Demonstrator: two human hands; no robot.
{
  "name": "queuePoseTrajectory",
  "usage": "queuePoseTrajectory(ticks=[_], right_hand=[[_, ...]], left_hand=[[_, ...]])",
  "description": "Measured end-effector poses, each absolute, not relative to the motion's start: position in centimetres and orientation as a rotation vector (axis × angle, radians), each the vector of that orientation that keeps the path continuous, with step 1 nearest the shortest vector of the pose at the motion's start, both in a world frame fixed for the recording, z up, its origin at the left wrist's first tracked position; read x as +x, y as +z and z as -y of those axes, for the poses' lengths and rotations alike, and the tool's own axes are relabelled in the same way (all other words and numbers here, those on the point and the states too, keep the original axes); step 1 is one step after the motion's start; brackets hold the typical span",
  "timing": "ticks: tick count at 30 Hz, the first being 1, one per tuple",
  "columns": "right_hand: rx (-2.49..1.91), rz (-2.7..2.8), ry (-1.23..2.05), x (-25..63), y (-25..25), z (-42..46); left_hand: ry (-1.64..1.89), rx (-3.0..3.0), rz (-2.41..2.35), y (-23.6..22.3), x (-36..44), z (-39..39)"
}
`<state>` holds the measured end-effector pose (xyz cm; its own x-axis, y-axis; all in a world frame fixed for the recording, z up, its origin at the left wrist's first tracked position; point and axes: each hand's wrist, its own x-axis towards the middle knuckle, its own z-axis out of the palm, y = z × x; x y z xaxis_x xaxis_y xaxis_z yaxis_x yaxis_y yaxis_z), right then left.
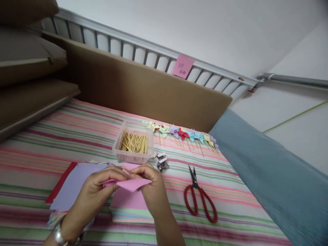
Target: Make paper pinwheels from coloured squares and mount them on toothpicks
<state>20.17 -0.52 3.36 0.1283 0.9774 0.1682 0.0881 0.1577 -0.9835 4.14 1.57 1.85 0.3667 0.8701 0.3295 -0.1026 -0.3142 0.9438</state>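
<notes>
Both hands are closed around one pink sheet of paper (132, 185), bent and folded, held above the striped cloth. My left hand (104, 181) pinches its left side, and my right hand (151, 181) grips the right side. A short tan stick (127, 170) shows between the fingers at the paper's upper edge; its lower part is hidden. Below the hands lies a stack of pink paper (129, 201) with other colours under it. Just beyond, a clear plastic box (133, 158) holds many golden sticks (133, 142). A small open pack of metal pins (162, 164) sits beside my right hand.
Red-handled scissors (196, 194) lie to the right. Coloured paper squares (73, 182) are piled at left. Several finished paper pinwheels (183, 134) line the back, before a cardboard panel (143, 89). Brown packages (30, 71) are stacked at left; a blue-grey cover (258, 153) hangs at right.
</notes>
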Motion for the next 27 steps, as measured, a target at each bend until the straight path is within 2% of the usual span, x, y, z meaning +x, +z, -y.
queuePoseTrajectory(ticks=[8, 27], right_hand=[[-1.190, 1.266, 0.933, 19.61, 3.86, 0.66], [-1.191, 1.284, 0.934, 19.28, 3.76, 0.87]], left_hand=[[1.306, 1.629, -0.848, 1.95, 3.55, -1.29], [1.315, 1.657, -0.851, 2.31, 3.17, -1.15]])
